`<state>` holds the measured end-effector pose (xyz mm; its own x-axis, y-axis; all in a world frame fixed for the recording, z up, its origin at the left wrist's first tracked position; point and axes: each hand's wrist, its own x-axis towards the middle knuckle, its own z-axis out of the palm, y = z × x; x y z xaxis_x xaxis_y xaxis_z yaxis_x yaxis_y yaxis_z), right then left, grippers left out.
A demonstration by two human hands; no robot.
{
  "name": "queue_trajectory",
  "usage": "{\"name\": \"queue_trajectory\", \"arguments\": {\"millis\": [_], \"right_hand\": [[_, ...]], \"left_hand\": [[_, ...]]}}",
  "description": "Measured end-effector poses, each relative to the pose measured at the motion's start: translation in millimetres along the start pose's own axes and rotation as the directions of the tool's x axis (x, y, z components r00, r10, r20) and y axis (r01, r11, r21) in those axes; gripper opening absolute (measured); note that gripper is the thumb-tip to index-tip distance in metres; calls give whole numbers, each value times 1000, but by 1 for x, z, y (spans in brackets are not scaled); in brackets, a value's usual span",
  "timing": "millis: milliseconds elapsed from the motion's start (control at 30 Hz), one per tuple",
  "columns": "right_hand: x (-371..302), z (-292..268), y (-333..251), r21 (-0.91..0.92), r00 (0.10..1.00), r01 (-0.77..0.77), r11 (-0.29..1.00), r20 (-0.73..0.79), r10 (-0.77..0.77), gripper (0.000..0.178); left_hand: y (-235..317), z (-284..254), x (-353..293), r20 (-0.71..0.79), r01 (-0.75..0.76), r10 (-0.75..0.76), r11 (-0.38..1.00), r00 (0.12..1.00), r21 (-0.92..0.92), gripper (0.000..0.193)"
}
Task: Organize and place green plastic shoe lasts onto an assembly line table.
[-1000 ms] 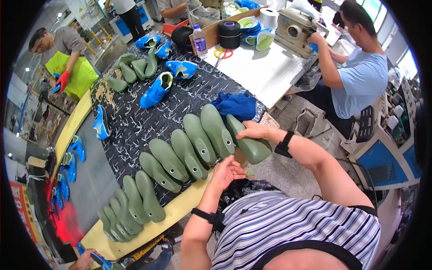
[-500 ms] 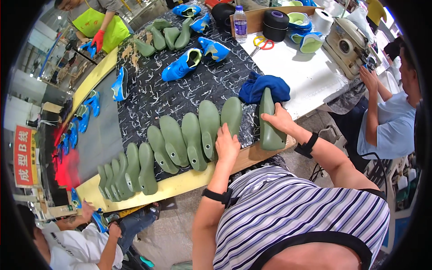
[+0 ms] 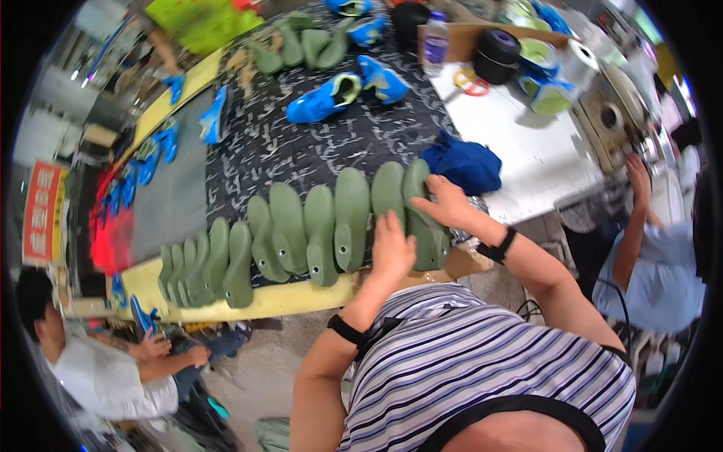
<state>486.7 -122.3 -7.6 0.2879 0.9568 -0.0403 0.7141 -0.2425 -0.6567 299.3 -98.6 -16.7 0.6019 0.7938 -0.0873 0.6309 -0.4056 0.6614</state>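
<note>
A row of green shoe lasts (image 3: 319, 226) stands along the near edge of the table, toes pointing away from me. My left hand (image 3: 393, 252) grips the lower part of the second last from the right (image 3: 387, 188), hiding its heel end. My right hand (image 3: 450, 207) is closed on the rightmost last (image 3: 416, 183), thumb on its near face, and this last now sits right beside its neighbour. A bunched dark blue cloth (image 3: 465, 166) lies just beyond my right hand.
Blue shoes (image 3: 320, 102) and more lasts (image 3: 292, 49) lie farther back. A bottle (image 3: 435, 45), scissors (image 3: 473, 83), thread cones (image 3: 497, 56) and a sewing machine (image 3: 614, 113) stand at the right. Co-workers sit at the left (image 3: 113, 369) and right (image 3: 651, 264).
My right hand has brought the rightmost last left from beside the cloth to the row's end. My left hand has stayed at the neighbouring last. The view has shifted slightly.
</note>
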Motion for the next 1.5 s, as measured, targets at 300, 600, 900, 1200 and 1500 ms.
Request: {"name": "queue_trajectory", "arguments": {"millis": [300, 600, 900, 1200, 1500], "right_hand": [[4, -39, 77, -574, 992, -108, 812, -114, 51, 63], [13, -123, 82, 597, 698, 95, 797, -610, 374, 44], [-32, 30, 72, -483, 901, -290, 826, -430, 65, 43], [-15, 17, 112, -459, 901, -426, 779, -289, 322, 44], [-18, 20, 113, -533, 914, -394, 748, -312, 259, 45]], "left_hand": [[-12, -75, -31, -295, -116, 33, 956, 955, -268, 47], [-171, -193, -81, -718, 395, -118, 889, 686, 231, 38], [-252, -224, -27, -425, 534, -324, 508, 845, 676, 64], [-285, -267, -28, -442, 569, -359, 475, 822, 672, 65], [-313, -280, -23, -467, 554, -301, 383, 832, 740, 62]]}}
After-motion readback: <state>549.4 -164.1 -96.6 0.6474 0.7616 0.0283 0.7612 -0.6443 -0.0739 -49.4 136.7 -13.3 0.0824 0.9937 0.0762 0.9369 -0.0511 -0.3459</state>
